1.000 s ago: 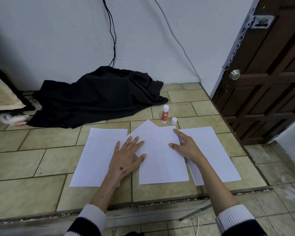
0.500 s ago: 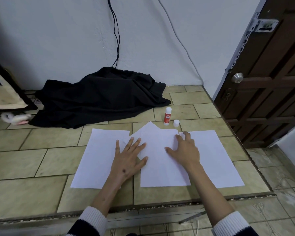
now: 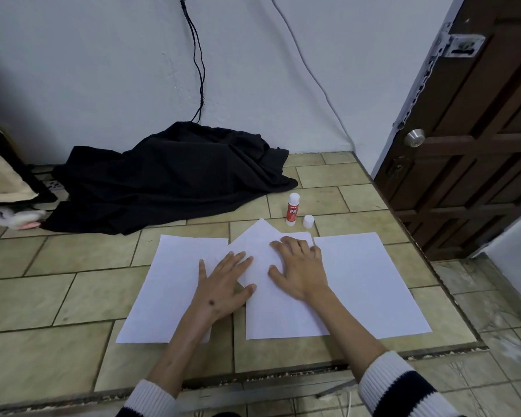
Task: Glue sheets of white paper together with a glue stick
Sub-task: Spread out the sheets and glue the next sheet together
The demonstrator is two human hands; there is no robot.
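Item one: white paper sheets on a tiled ledge [image 3: 73, 296], four that we can count. The left sheet [image 3: 169, 290] lies flat on its own. The middle sheet [image 3: 277, 314] lies upright, overlapping a tilted sheet [image 3: 257, 228] whose corner pokes out beyond its far edge. The right sheet [image 3: 370, 281] lies just beside the middle one; whether their edges overlap we cannot tell, as the wrist covers the seam.

Item two: our left hand [image 3: 223, 281], flat, fingers straight and spread, resting across the left sheet's right edge with fingertips reaching the tilted sheet and thumb on the middle sheet.

Item three: our right hand [image 3: 298, 266], palm down, fingers slightly bent and pressing on the upper part of the middle sheet, holding nothing.

Item four: glue stick [image 3: 292, 209], red and white, standing upright on the tiles just beyond the sheets. Its cap [image 3: 308, 221] stands apart, just to its right.

Item five: black cloth [image 3: 169, 182], heaped against the white wall [image 3: 103, 70] on the far left of the ledge. A black cable [image 3: 197, 55] runs down the wall to it.

Item six: dark wooden door [image 3: 478, 145] on the right, with a round metal knob [image 3: 414, 137].
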